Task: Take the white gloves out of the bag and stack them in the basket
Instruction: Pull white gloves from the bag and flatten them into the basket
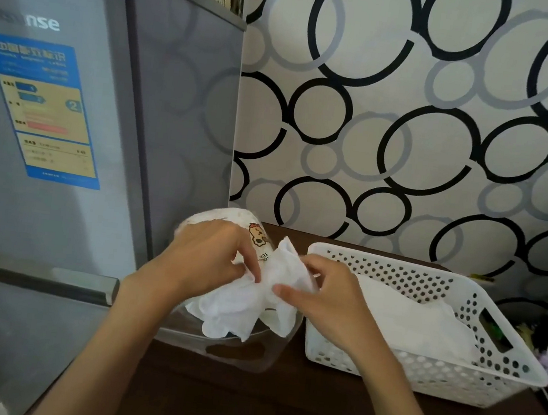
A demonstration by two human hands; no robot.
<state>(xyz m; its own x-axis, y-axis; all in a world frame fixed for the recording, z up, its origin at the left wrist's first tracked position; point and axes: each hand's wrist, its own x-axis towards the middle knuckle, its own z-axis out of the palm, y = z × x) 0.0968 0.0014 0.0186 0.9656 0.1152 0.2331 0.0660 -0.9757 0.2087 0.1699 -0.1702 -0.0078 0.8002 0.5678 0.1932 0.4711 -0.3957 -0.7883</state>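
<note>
I see both of my hands working over a dark wooden table (241, 406), directly in front of the camera. My left hand (204, 261) has its fingers curled and pinches the upper left part of a crumpled white glove (247, 304). My right hand (326, 300) pinches the same glove from the right side, thumb and forefinger closed on the fabric. The glove hangs between the two hands, its finger ends drooping downward.

Beneath the glove lies a clear plastic bag (241, 351) with a cut-out handle slot, resting on the table. Behind my left hand stands a white bundle (226, 222) carrying a cartoon label; I cannot tell whether it sits inside the bag or just behind it.

To the right, just beside the bag, is a white perforated basket (501, 369) on the table. White gloves in the basket (410, 320) lie flat against its floor. The glove in my hands is outside the basket, near its left wall.

At left stands a grey refrigerator (67, 133) with a blue energy label (43, 110). The wall (414, 121) behind the table bears a pattern of black and grey circles. Some small items lie beyond the basket's right edge, too indistinct to identify.
</note>
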